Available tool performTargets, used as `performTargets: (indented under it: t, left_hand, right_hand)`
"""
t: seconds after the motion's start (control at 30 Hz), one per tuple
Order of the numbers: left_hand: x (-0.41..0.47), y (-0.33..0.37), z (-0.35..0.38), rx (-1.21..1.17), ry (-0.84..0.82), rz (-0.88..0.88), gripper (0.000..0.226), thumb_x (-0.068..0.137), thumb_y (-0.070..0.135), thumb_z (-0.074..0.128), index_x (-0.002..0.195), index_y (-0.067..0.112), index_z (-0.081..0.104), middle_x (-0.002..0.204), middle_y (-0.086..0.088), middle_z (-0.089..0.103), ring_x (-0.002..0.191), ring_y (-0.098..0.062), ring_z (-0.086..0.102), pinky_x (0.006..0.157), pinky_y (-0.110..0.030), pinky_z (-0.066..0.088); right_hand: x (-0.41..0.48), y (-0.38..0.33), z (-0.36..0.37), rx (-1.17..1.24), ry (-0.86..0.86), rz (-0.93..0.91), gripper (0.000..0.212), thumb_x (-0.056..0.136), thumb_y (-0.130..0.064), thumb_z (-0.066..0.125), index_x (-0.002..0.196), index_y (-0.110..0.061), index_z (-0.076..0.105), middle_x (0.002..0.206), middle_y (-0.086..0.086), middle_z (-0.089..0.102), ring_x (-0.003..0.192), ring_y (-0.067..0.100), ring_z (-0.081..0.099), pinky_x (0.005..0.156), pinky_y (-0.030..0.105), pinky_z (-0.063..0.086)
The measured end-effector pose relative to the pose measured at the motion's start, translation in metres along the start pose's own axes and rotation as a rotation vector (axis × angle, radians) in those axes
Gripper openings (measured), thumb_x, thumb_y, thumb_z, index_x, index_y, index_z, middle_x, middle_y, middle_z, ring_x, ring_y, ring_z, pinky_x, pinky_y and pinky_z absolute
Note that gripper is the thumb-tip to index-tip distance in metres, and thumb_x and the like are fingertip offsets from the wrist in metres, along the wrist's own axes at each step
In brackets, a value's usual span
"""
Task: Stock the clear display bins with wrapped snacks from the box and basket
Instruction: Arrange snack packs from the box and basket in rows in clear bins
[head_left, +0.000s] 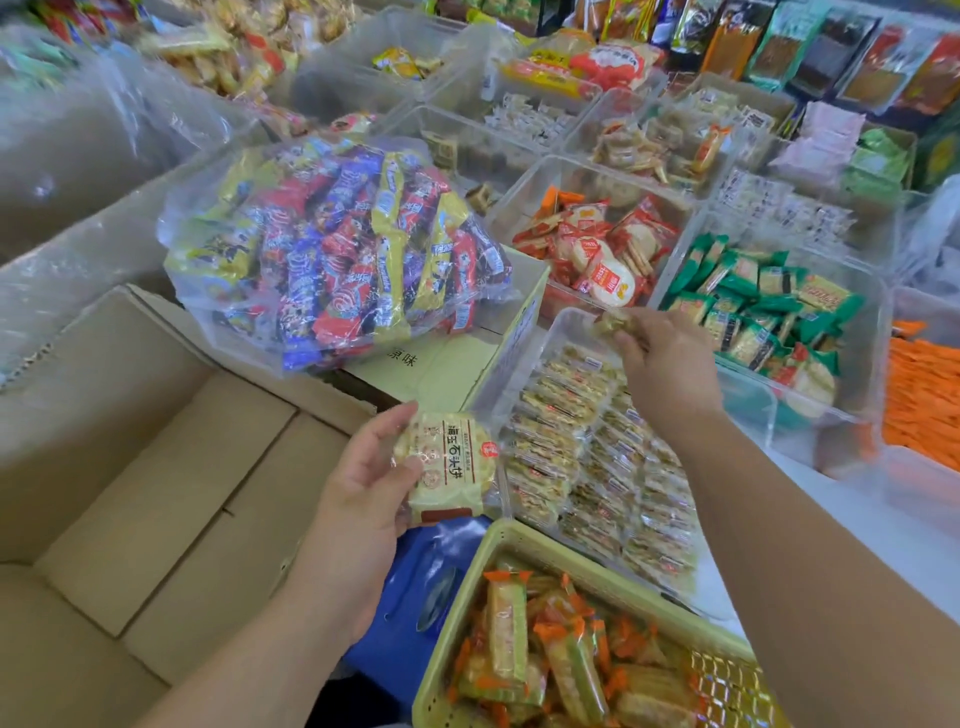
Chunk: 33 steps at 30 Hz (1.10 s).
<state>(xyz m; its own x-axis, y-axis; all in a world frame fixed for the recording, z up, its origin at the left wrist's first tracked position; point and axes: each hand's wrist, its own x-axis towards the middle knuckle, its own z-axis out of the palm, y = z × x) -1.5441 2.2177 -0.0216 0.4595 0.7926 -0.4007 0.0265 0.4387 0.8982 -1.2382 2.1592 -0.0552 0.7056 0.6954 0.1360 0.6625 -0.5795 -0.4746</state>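
My left hand grips a pale yellow wrapped biscuit pack over the gap between the open cardboard box and the clear bin. That bin holds rows of beige wrapped snacks. My right hand pinches a small beige wrapped snack above the bin's far end. A yellow-green basket at the bottom holds orange-and-green wrapped snacks.
A big clear bag of mixed colourful snacks lies on a closed carton. Further bins hold red-wrapped crackers and green-wrapped snacks. A blue stool stands under the basket. Orange packs sit at the right.
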Motion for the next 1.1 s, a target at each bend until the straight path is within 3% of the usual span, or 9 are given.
performTargets:
  t: [0.1,0.2,0.27,0.37,0.53,0.7,0.8,0.97,1.1]
  left_hand:
    - [-0.001,-0.003,-0.008,-0.036,-0.013,-0.001,0.065,0.103,0.003,0.054,0.133,0.060,0.054,0.133,0.005,0.070,0.105,-0.025,0.074,0.077,-0.033,0.059]
    - [0.000,-0.007,-0.017,-0.036,0.015,-0.015,0.068,0.101,0.004,0.057,0.135,0.062,0.048,0.129,0.002,0.072,0.106,-0.038,0.071,0.086,-0.058,0.054]
    - [0.001,-0.008,-0.022,-0.089,0.044,-0.027,0.067,0.100,0.002,0.058,0.138,0.057,0.046,0.122,0.001,0.075,0.100,-0.033,0.074,0.073,-0.046,0.061]
    - [0.002,-0.010,-0.028,-0.103,0.074,-0.055,0.060,0.096,0.003,0.061,0.145,0.034,0.047,0.117,0.001,0.077,0.098,-0.026,0.076,0.073,-0.036,0.059]
    - [0.001,-0.005,-0.029,-0.150,0.015,-0.096,0.034,0.098,0.005,0.058,0.130,0.015,0.061,0.114,-0.007,0.078,0.096,-0.024,0.077,0.068,-0.027,0.061]
    - [0.008,0.000,-0.021,-0.251,-0.039,-0.171,0.040,0.087,0.016,0.062,0.126,0.008,0.066,0.115,-0.016,0.076,0.096,-0.027,0.077,0.065,-0.030,0.062]
    - [0.013,0.002,-0.010,-0.226,-0.089,-0.226,0.042,0.082,0.020,0.065,0.118,0.002,0.072,0.109,-0.021,0.076,0.086,-0.030,0.076,0.063,-0.035,0.063]
    - [0.027,-0.002,0.009,-0.067,-0.289,-0.284,0.061,0.096,0.057,0.044,0.113,0.010,0.079,0.106,-0.016,0.076,0.084,-0.024,0.070,0.071,-0.038,0.055]
    - [0.040,-0.022,0.019,0.357,-0.168,-0.101,0.054,0.087,0.077,0.050,0.110,0.035,0.074,0.107,0.013,0.075,0.099,-0.009,0.068,0.087,-0.032,0.052]
  right_hand:
    - [0.019,-0.012,0.022,-0.216,-0.208,-0.024,0.031,0.102,-0.029,0.051,0.130,-0.022,0.064,0.121,0.014,0.058,0.117,0.039,0.048,0.098,0.048,0.044]
    - [0.023,-0.014,0.048,-0.381,-0.402,-0.103,0.020,0.102,-0.020,0.048,0.112,-0.018,0.065,0.117,0.012,0.063,0.111,0.033,0.056,0.091,0.041,0.047]
    - [0.024,-0.011,0.059,-0.359,-0.453,-0.066,0.020,0.104,-0.019,0.040,0.102,-0.017,0.059,0.114,0.010,0.065,0.103,0.030,0.059,0.080,0.036,0.044]
    - [0.022,-0.009,0.060,-0.247,-0.408,0.019,0.030,0.104,-0.028,0.042,0.128,-0.018,0.059,0.116,0.013,0.068,0.096,0.030,0.058,0.084,0.038,0.050]
    - [0.001,-0.028,0.037,-0.289,-0.368,-0.020,0.052,0.103,-0.044,0.045,0.153,-0.031,0.035,0.149,0.007,0.051,0.138,0.034,0.041,0.110,0.053,0.035]
    - [-0.072,-0.057,-0.001,0.075,-0.353,-0.536,0.073,0.087,-0.020,0.070,0.152,-0.035,0.039,0.157,-0.002,0.038,0.144,0.020,0.032,0.116,0.039,0.025]
    - [-0.110,-0.063,-0.012,0.131,-0.345,-0.722,0.067,0.088,-0.022,0.075,0.147,-0.038,0.047,0.158,-0.004,0.040,0.148,0.020,0.033,0.118,0.045,0.032]
    - [-0.125,-0.047,-0.022,0.251,-0.218,-0.679,0.051,0.089,-0.011,0.074,0.138,-0.018,0.061,0.140,0.002,0.059,0.129,0.023,0.055,0.108,0.037,0.045]
    - [-0.095,-0.019,-0.035,0.228,-0.093,-0.430,0.041,0.094,-0.017,0.069,0.135,-0.017,0.063,0.112,0.002,0.069,0.094,0.018,0.065,0.081,0.032,0.053]
